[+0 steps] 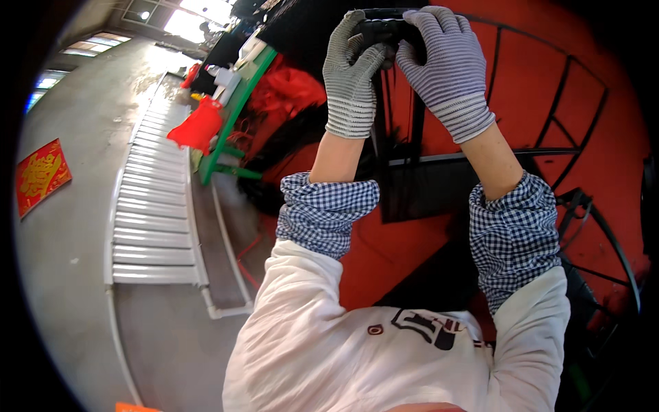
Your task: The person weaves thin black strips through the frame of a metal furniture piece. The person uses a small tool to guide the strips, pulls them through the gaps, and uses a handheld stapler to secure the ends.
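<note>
Both my hands are raised at the top of the view, in thin striped gloves. Between them is a dark, black object with a ridged top; its kind cannot be made out, and much of it is covered by my fingers. My left hand wraps round its left side, thumb pressed against the front. My right hand curls over its right end, with the thumb pointing down beside it. Below the object stands a black upright frame.
A roller conveyor runs along the left over grey floor. A green-edged table holds a red cloth and white items. Red plastic lies behind it. Black metal bars stand on red flooring at right.
</note>
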Action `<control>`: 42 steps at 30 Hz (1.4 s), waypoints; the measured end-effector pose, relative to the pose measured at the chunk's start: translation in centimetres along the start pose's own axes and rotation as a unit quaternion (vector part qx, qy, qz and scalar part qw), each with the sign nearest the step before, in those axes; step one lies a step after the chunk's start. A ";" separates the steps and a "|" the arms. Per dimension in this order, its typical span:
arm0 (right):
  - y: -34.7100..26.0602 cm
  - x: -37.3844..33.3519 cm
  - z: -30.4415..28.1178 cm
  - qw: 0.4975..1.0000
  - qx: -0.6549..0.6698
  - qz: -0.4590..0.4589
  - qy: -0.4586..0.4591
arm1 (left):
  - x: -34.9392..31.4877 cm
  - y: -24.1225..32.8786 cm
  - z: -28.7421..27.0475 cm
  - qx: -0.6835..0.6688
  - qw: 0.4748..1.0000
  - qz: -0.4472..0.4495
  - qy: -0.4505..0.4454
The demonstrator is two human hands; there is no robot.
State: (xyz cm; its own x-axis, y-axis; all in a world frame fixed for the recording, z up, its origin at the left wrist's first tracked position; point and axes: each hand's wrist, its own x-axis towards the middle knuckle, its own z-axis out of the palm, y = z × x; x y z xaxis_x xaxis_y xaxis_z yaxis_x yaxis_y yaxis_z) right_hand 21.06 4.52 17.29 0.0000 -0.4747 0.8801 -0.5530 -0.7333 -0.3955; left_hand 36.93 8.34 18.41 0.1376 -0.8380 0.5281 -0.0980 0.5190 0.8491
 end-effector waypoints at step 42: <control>14.8 15.4 1.1 0.967 -0.147 0.157 -0.133 | 23.7 -7.6 8.1 0.422 0.875 0.235 0.036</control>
State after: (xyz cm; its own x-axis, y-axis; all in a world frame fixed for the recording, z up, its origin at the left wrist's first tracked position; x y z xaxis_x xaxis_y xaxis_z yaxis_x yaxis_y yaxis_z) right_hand 13.81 -14.20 24.71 -0.0137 -0.7887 0.6146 -0.7737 -0.3810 -0.5062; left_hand 32.92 -16.85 24.35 -0.0538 -0.5368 0.8420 -0.8489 0.4686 0.2445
